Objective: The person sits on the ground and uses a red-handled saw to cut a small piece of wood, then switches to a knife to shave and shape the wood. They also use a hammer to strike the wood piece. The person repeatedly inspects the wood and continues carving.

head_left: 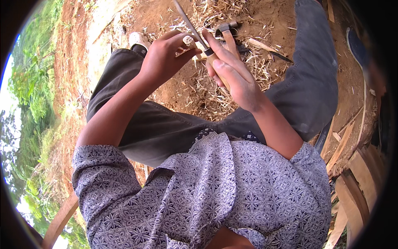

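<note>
My left hand (163,53) pinches a small, pale carved piece of wood (188,41) between its fingers and thumb. In my right hand (238,79) is a long, narrow chisel-like tool (191,25), gripped by its light wooden handle, with a dark collar where the grey metal shaft begins. The shaft slants up to the far left, and its tip runs out of the picture. Both hands are close together, above the ground between my legs. Just beyond the right fingers lies a hammer (227,28) with a dark head and wooden handle, partly hidden.
Wood shavings (259,66) litter the reddish dirt. Right of the hammer lies a knife-like tool (271,50) with a pale handle and dark blade. Split timber (352,191) is piled at the near right. A blue shoe (355,47) shows at far right; green plants (35,83) grow on the left.
</note>
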